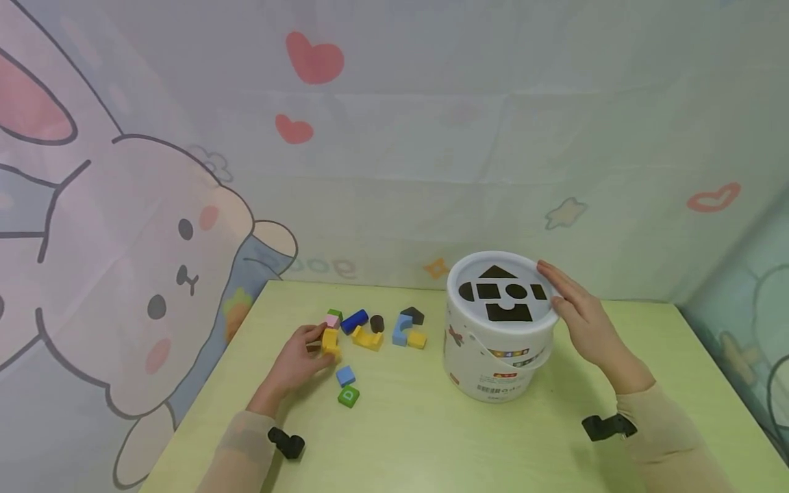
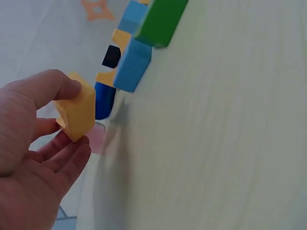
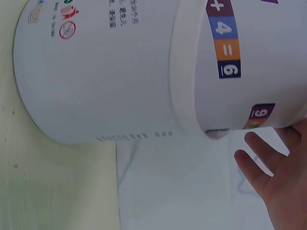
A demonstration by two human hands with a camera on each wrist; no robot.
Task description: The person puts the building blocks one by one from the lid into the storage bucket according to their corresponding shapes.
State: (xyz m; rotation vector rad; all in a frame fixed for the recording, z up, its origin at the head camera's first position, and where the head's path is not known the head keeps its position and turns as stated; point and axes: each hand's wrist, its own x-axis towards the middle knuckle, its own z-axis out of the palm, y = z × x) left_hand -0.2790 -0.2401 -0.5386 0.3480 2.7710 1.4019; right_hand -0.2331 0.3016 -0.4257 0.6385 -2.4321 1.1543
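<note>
My left hand [image 1: 297, 364] pinches a yellow building block [image 1: 330, 342] between thumb and fingers; the left wrist view shows the block [image 2: 82, 111] held over the table, with a curved cut-out partly hidden by the hand. On the right stands a white bucket [image 1: 481, 363] whose lid [image 1: 507, 320] has several shaped holes. My right hand [image 1: 585, 327] rests with extended fingers against the lid's right rim. Near the left hand lie a pink block [image 1: 333, 321], a blue cylinder [image 1: 354, 322], a small blue block [image 1: 346, 376] and a green block [image 1: 348, 396] marked D.
Between the left hand and the bucket lie a yellow arch block [image 1: 368, 338], a dark cylinder [image 1: 377, 324], a light blue arch block [image 1: 402, 330], a yellow block [image 1: 417, 339] and a black triangular block [image 1: 413, 315]. A printed curtain [image 1: 431, 171] hangs behind the table [image 1: 419, 438].
</note>
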